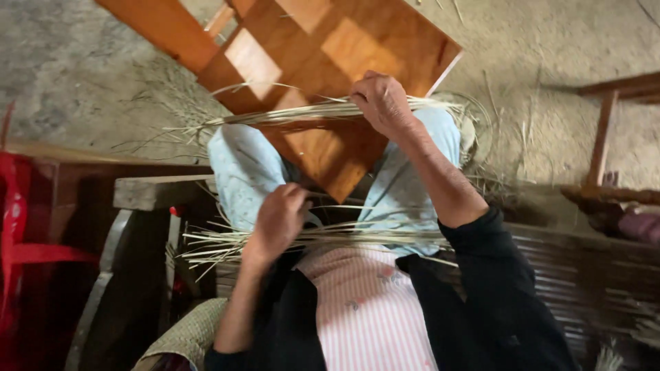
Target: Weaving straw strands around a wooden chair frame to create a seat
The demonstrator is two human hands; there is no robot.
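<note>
We judge the work barely begun: our right hand (pixel 383 103) presses one straw bundle (pixel 295 114) onto the wooden board (pixel 330 48), our left hand (pixel 278 221) clamps the loose straw (pixel 357 237), nothing woven yet.

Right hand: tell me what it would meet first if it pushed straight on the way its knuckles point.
Probably the wooden board. The right hand presses a bundle of straw strips against it and points up the board's face; depth is hard to judge.

Straw bundles (pixel 330 110) and wooden board (pixel 323 62) across the lap.
</note>
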